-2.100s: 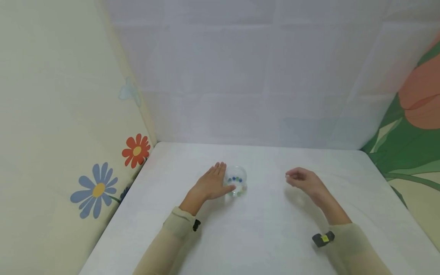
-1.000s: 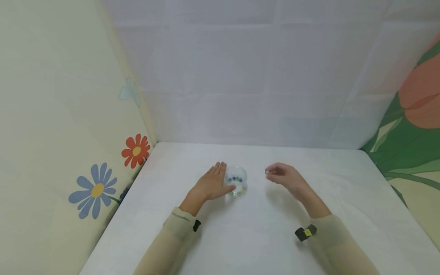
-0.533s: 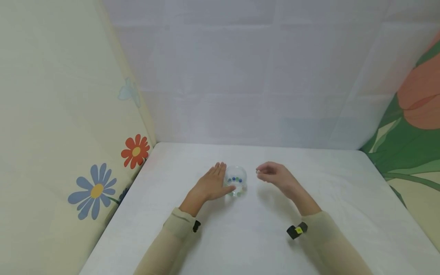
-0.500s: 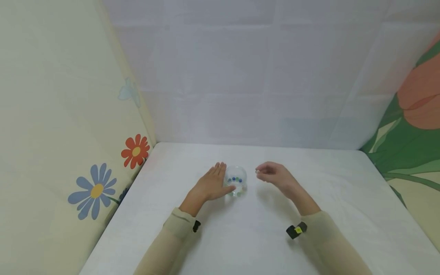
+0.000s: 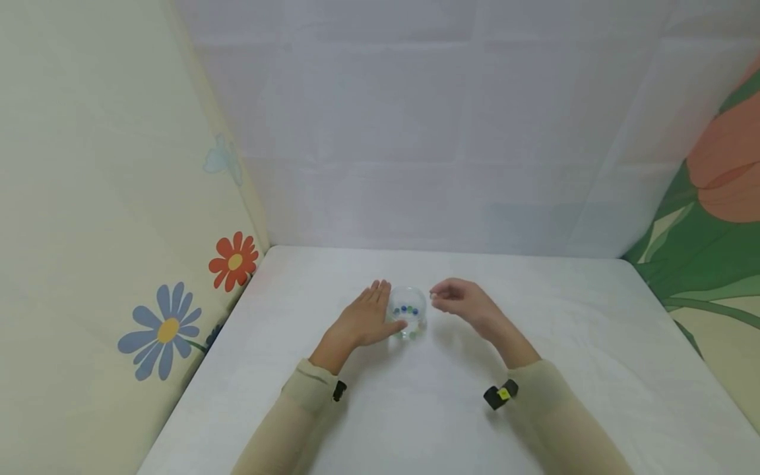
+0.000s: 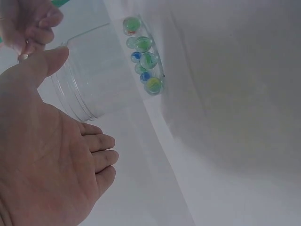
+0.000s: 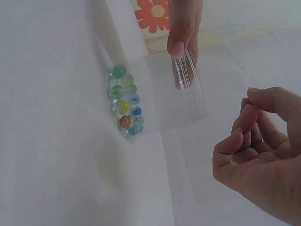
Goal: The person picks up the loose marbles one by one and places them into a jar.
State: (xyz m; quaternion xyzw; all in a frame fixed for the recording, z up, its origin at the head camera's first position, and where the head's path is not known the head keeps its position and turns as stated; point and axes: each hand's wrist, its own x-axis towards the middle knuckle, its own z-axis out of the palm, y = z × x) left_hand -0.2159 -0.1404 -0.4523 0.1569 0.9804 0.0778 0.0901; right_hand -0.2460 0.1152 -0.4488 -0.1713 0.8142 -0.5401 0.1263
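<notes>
A clear jar (image 5: 408, 295) stands upright on the white table, glass marbles (image 6: 148, 60) in green, blue and yellow lying at its bottom. My left hand (image 5: 362, 320) rests against the jar's left side near the mouth, fingers straight and thumb across the near side of the rim. Just right of the jar, at about mouth height, my right hand (image 5: 466, 305) pinches a small pale, shiny marble between thumb and forefinger. The fingertips hide most of it; only a glint shows in the left wrist view. In the right wrist view, the right fingertips (image 7: 251, 101) are apart from the jar's rim.
A white cloth covers the table (image 5: 380, 422), and a white sheet (image 5: 380, 132) hangs behind it. Flower-printed panels stand left and right, with a red flower (image 5: 235, 261) near the table's left edge. Dark straps sit at both wrists.
My right hand has moved left toward the jar, still pinching the small marble, and is now close to its mouth. The left hand and the jar have stayed in place.
</notes>
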